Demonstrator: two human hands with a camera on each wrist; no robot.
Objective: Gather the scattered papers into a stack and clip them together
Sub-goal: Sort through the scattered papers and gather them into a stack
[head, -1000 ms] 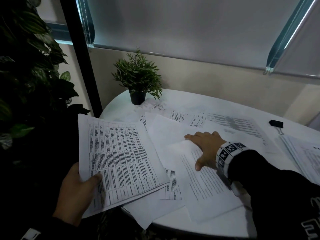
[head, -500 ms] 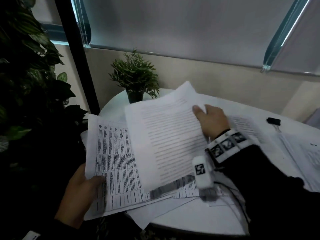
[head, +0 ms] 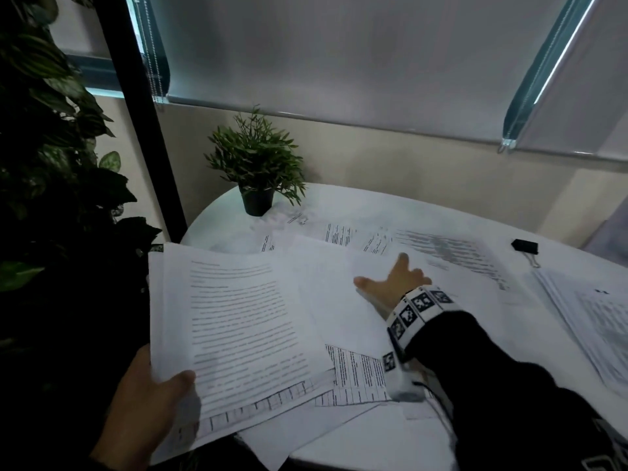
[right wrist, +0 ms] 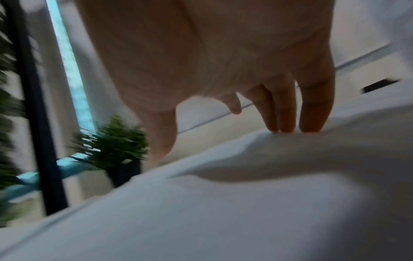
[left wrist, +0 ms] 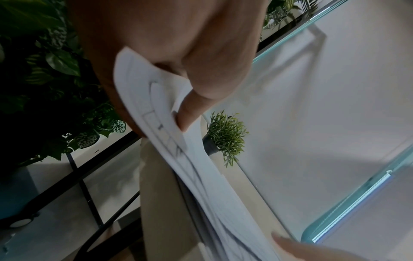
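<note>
**Left hand holds gathered sheets, right hand flat on loose papers**

The left hand [head: 146, 399] grasps a small bundle of printed sheets [head: 238, 334] at its near corner, thumb on top and fingers below. The bundle hangs partly over the left edge of the round white table [head: 356, 447]. In the left wrist view the thumb [left wrist: 201, 98] presses the sheets against the fingers.

The right hand [head: 394, 283] is released, with spread fingers lying on a loose blank sheet [head: 333, 294] in the middle of the table. In the right wrist view 3 fingertips [right wrist: 288, 123] touch the paper.

More scattered papers [head: 441, 249] lie behind the hand, and another pile of pages [head: 594, 321] lies at the right edge. A black binder clip [head: 525, 247] rests on the table, far right, apart from both hands. A small potted plant [head: 256, 171] stands at the back of the table.
</note>
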